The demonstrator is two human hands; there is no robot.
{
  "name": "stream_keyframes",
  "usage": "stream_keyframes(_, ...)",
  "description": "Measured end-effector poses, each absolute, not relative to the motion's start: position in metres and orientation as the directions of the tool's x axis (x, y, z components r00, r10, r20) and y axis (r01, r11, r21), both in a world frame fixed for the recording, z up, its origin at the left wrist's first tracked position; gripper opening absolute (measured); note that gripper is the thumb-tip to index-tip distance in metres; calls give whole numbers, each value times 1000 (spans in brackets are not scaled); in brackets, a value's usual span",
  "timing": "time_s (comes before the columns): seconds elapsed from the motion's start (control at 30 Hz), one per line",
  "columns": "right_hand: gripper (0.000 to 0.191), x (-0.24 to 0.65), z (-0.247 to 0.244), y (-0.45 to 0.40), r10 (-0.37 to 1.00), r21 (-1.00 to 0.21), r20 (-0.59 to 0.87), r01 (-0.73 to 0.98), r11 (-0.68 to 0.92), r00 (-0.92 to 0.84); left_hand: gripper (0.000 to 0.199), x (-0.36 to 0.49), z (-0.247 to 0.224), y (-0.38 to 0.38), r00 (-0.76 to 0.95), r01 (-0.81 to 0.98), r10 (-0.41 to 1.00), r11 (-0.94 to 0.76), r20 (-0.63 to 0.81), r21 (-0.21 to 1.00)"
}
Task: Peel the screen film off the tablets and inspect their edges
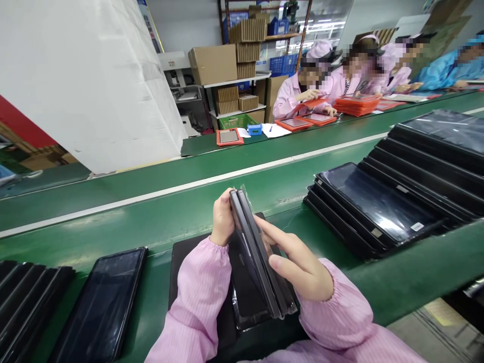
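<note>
My left hand (223, 219) grips the upper edge of a pair of black tablets in clear plastic film (255, 252), which stand tilted on edge. My right hand (293, 259) has its fingers pressed against the near face of the same tablets. Their lower edges rest on a black work mat (185, 267). A stack of black tablets (378, 201) lies fanned out to the right. To the left are a single dark tablet (102, 307) and a row of tablets on edge (26, 307).
A green conveyor workbench (189, 201) with a white stripe runs across the view. Past it, several co-workers in pink smocks handle tablets on red trays (355, 106). Cardboard boxes (212, 64) and shelving stand at the back, and a white sheet (83, 85) hangs at the left.
</note>
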State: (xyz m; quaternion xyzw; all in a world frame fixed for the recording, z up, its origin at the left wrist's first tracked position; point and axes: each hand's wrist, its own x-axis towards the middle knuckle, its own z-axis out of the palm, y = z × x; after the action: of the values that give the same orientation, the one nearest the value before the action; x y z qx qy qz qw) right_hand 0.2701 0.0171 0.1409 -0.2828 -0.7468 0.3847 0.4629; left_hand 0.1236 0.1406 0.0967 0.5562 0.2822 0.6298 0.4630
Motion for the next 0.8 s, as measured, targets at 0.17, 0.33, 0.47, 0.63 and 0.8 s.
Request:
stream_keyframes(0.17,54,270,140,17,778,-828,486,73,555,-399,63,124,99,138,66,-296,887,-420,457,858)
stream_keyframes(0.33,58,269,142,14,807,-845,457,100,525,-375,65,123,99,139,60,-253,893,-419,446,872)
stream_keyframes(0.47,73,268,142,10,829,-858,424,131,497,-365,64,123,98,139,67,-258,891,-419,449,871)
stream_keyframes(0.63,76,269,142,8,811,-830,449,161,534,-374,62,124,97,137,92,-268,872,-444,482,855)
stream_keyframes(0.8,69,272,142,9,801,-816,460,174,552,-383,61,124,96,137,88,-250,863,-465,498,850)
